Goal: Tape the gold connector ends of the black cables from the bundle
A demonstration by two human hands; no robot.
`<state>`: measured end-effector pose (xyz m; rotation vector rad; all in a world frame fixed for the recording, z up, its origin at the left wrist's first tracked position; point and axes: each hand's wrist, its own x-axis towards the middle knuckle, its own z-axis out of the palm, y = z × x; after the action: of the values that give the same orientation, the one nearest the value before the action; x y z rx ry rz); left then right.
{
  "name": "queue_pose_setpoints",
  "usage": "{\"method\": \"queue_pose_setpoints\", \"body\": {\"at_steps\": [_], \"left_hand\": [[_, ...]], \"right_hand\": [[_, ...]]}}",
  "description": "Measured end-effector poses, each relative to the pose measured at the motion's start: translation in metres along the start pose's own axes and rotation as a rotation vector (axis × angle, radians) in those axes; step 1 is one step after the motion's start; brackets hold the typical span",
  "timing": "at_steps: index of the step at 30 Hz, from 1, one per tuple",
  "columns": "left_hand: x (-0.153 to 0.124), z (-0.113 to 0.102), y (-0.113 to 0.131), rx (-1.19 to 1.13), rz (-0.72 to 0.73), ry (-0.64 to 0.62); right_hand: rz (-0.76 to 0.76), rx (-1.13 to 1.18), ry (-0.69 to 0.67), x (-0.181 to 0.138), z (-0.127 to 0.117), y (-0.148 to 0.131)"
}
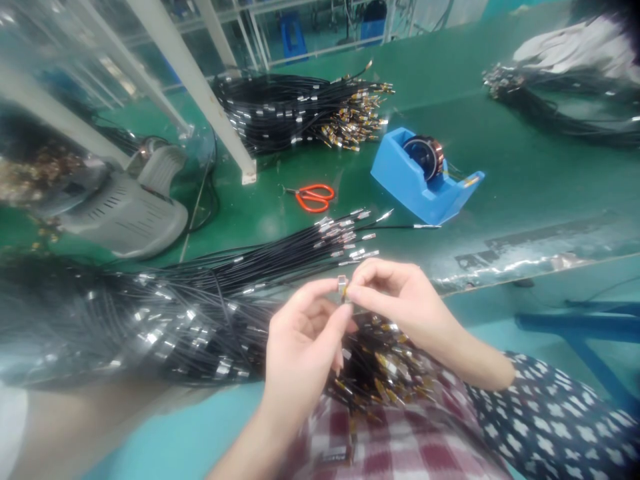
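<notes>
My left hand (300, 340) and my right hand (400, 297) meet above my lap at the table's near edge. Both pinch a small silver metal connector (343, 288) between thumb and fingertips. Under the hands lies a big bundle of thin black cables (200, 300) with silver sleeves, spread from the left across the green table (525, 173). The bundle's gold-tipped ends (385, 380) rest on my checked lap.
Orange-handled scissors (314, 197) and a blue tape dispenser (425, 177) lie beyond the bundle. A second cable bundle (295, 113) sits further back, a grey machine (125, 207) at the left, white frame posts (200, 93) between. Another person in white (575, 50) works at the far right.
</notes>
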<state>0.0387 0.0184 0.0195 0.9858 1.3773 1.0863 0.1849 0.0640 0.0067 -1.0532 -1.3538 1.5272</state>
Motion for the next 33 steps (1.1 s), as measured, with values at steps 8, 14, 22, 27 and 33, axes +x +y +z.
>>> {"method": "queue_pose_setpoints", "body": {"at_steps": [8,14,22,27,33], "left_hand": [[0.003,0.002,-0.004,-0.064,0.026,-0.018],[0.008,-0.001,-0.007,-0.165,0.004,-0.062],[0.007,-0.004,-0.001,-0.222,-0.083,-0.08],[0.01,-0.006,-0.003,-0.237,-0.145,-0.057],[0.014,-0.006,-0.004,-0.261,-0.118,-0.091]], "right_hand": [[-0.079,-0.156,0.045,-0.002,0.004,-0.005],[-0.103,-0.159,-0.036,-0.001,-0.004,-0.006],[-0.1,-0.107,-0.045,0.0,-0.006,-0.004],[-0.091,-0.12,0.001,0.001,-0.002,-0.003],[-0.054,-0.056,0.011,0.005,0.001,0.002]]}}
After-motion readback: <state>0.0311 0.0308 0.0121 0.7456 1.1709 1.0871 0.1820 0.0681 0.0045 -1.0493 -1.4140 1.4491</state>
